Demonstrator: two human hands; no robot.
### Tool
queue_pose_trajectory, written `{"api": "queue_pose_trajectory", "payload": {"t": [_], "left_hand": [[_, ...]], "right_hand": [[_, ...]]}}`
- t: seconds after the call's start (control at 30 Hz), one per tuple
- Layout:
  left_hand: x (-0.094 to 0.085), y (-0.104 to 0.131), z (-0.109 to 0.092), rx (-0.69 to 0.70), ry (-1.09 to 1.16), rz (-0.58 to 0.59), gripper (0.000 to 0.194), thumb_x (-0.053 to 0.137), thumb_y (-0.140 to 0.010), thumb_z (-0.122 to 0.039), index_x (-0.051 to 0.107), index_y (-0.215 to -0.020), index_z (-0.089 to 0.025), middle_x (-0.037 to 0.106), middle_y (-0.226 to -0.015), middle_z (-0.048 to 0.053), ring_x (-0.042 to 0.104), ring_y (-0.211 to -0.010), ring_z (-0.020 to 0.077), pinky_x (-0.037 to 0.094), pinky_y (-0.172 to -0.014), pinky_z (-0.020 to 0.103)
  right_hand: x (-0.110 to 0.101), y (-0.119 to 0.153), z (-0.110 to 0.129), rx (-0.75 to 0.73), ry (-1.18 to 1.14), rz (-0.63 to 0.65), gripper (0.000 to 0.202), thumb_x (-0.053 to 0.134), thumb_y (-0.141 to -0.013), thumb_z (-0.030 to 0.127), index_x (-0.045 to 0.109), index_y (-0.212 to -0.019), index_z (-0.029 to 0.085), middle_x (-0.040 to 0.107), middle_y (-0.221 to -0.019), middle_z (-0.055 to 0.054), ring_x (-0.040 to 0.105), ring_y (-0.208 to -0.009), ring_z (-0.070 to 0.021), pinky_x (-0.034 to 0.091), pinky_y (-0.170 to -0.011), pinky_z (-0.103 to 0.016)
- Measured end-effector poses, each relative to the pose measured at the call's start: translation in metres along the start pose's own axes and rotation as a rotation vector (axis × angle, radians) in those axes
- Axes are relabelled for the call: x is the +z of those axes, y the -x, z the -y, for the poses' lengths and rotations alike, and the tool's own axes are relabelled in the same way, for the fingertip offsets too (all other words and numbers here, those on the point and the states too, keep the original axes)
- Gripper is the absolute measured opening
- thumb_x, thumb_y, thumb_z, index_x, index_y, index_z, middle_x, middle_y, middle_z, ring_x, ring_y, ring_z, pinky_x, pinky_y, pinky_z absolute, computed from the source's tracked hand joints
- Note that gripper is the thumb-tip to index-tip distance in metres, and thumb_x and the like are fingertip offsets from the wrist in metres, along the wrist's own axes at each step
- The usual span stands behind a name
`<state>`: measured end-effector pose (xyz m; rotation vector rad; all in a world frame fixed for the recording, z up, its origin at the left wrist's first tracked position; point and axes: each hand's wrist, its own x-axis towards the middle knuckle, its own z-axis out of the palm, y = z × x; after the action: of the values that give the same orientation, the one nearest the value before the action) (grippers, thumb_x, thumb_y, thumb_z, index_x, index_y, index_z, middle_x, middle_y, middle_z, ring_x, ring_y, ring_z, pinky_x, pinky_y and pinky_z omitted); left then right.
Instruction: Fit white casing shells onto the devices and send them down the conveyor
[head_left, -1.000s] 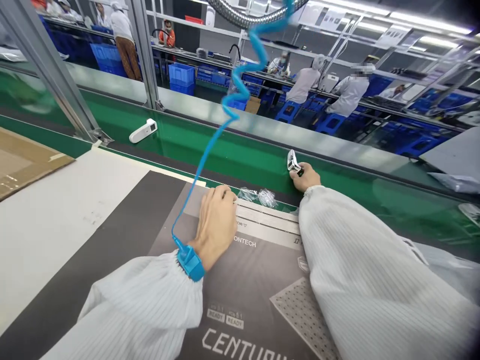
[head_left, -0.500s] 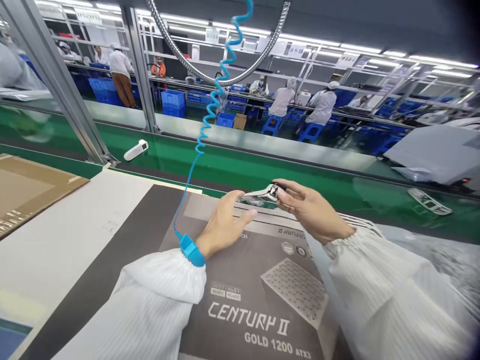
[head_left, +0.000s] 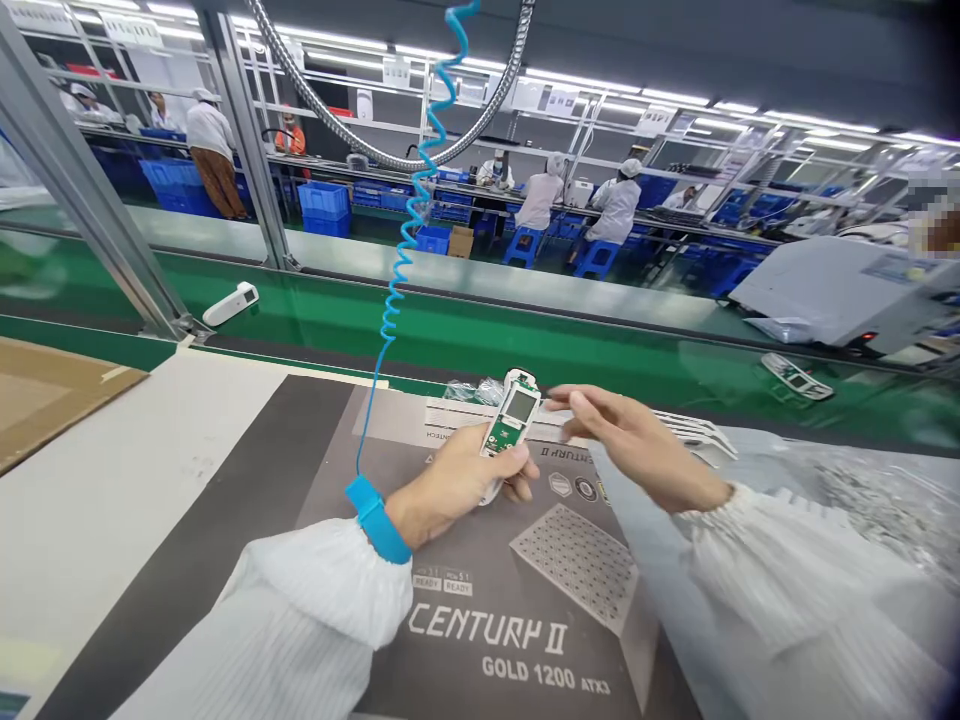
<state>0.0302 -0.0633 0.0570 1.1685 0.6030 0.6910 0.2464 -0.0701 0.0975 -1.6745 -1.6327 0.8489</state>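
Observation:
My left hand (head_left: 469,465), with a blue wrist strap (head_left: 377,517) at its wrist, is closed around a handheld thermometer housing (head_left: 517,405). The housing is white and slim, with a green circuit board and a small grey screen facing up. Just to its right hovers my right hand (head_left: 634,440), fingers loosely bent and apart, with nothing visible in them. Both hands are above a dark printed cardboard box panel (head_left: 450,640). Behind the held housing lie clear plastic-wrapped pieces (head_left: 469,390).
White housing strips (head_left: 697,435) and a clear bag of small parts (head_left: 877,490) lie to the right. On the green conveyor (head_left: 360,300) rest a white thermometer (head_left: 231,303) and another open housing (head_left: 796,376). A coiled blue cord (head_left: 409,225) hangs ahead. Co-workers sit beyond.
The housing has passed fully into my left hand and now stands tilted up, its board facing me. My right hand has let go and drawn slightly away to the right.

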Motion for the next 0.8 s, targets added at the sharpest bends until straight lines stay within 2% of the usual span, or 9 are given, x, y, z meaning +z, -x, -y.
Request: {"api": "queue_pose_trajectory", "payload": {"t": [0.07,0.13,0.23,0.3,0.37,0.43,0.57,0.67,0.8], "left_hand": [[0.003,0.002,-0.004,-0.020,0.147,0.009,0.033,0.071,-0.081,-0.044,0.057,-0.080,-0.014,0.061,-0.072,0.003,0.052,-0.059,0.0088,0.039,-0.059,0.023],[0.004,0.003,-0.005,-0.033,0.259,0.030,0.034,0.078,-0.075,-0.039,0.056,-0.084,-0.014,0.061,-0.076,0.002,0.051,-0.059,0.0071,0.036,-0.056,0.021],[0.003,0.004,-0.004,-0.039,0.366,0.105,0.040,0.082,-0.072,-0.035,0.055,-0.093,-0.014,0.061,-0.082,0.003,0.051,-0.059,0.0062,0.033,-0.056,0.021],[0.002,0.003,-0.003,-0.034,0.380,0.147,0.042,0.082,-0.072,-0.035,0.054,-0.095,-0.015,0.061,-0.082,0.003,0.051,-0.059,0.0059,0.032,-0.056,0.021],[0.003,0.004,-0.002,-0.033,0.382,0.163,0.042,0.082,-0.072,-0.035,0.054,-0.096,-0.015,0.061,-0.082,0.003,0.052,-0.060,0.0059,0.033,-0.057,0.022],[0.004,0.004,-0.002,-0.039,0.376,0.161,0.042,0.082,-0.072,-0.034,0.054,-0.096,-0.015,0.061,-0.082,0.003,0.052,-0.060,0.0060,0.033,-0.057,0.023],[0.005,0.005,-0.001,-0.058,0.335,0.152,0.044,0.082,-0.072,-0.035,0.053,-0.097,-0.015,0.061,-0.082,0.003,0.051,-0.059,0.0065,0.031,-0.056,0.023],[0.004,0.004,-0.001,-0.071,0.326,0.139,0.045,0.083,-0.071,-0.036,0.053,-0.097,-0.015,0.062,-0.083,0.003,0.052,-0.059,0.0065,0.031,-0.056,0.023],[0.003,0.003,-0.001,-0.075,0.310,0.059,0.042,0.082,-0.072,-0.035,0.054,-0.096,-0.015,0.062,-0.085,0.003,0.051,-0.059,0.0061,0.031,-0.056,0.023]], "right_hand": [[-0.024,0.001,-0.039,-0.056,0.417,-0.205,0.039,0.051,-0.085,0.058,0.067,-0.100,0.025,0.070,-0.100,-0.011,0.065,-0.084,-0.0303,0.049,-0.079,-0.046],[-0.049,0.005,-0.085,-0.099,0.723,-0.324,0.038,0.044,-0.084,0.055,0.067,-0.090,0.025,0.070,-0.104,-0.014,0.065,-0.086,-0.0361,0.049,-0.076,-0.052],[-0.071,0.017,-0.141,-0.092,0.855,-0.340,0.039,0.042,-0.084,0.051,0.068,-0.093,0.023,0.069,-0.105,-0.015,0.065,-0.092,-0.0389,0.051,-0.075,-0.053],[-0.076,0.026,-0.159,-0.065,0.831,-0.301,0.038,0.043,-0.084,0.050,0.067,-0.095,0.023,0.068,-0.106,-0.015,0.066,-0.090,-0.0373,0.052,-0.075,-0.052],[-0.075,0.032,-0.162,-0.047,0.822,-0.301,0.037,0.043,-0.085,0.049,0.067,-0.097,0.024,0.067,-0.110,-0.014,0.067,-0.091,-0.0374,0.052,-0.077,-0.053],[-0.074,0.032,-0.160,-0.060,0.840,-0.362,0.038,0.041,-0.087,0.048,0.064,-0.107,0.024,0.063,-0.120,-0.015,0.065,-0.098,-0.0400,0.052,-0.080,-0.055],[-0.073,0.025,-0.159,-0.167,0.862,-0.413,0.046,0.038,-0.088,0.042,0.054,-0.126,0.023,0.053,-0.134,-0.019,0.055,-0.119,-0.0422,0.048,-0.093,-0.056],[-0.073,0.025,-0.163,-0.138,0.917,-0.430,0.041,0.039,-0.089,0.041,0.059,-0.119,0.023,0.057,-0.132,-0.016,0.058,-0.116,-0.0402,0.051,-0.088,-0.056],[-0.072,0.035,-0.159,-0.076,0.980,-0.413,0.037,0.039,-0.091,0.041,0.063,-0.114,0.024,0.061,-0.130,-0.012,0.061,-0.112,-0.0354,0.053,-0.078,-0.051]]}}
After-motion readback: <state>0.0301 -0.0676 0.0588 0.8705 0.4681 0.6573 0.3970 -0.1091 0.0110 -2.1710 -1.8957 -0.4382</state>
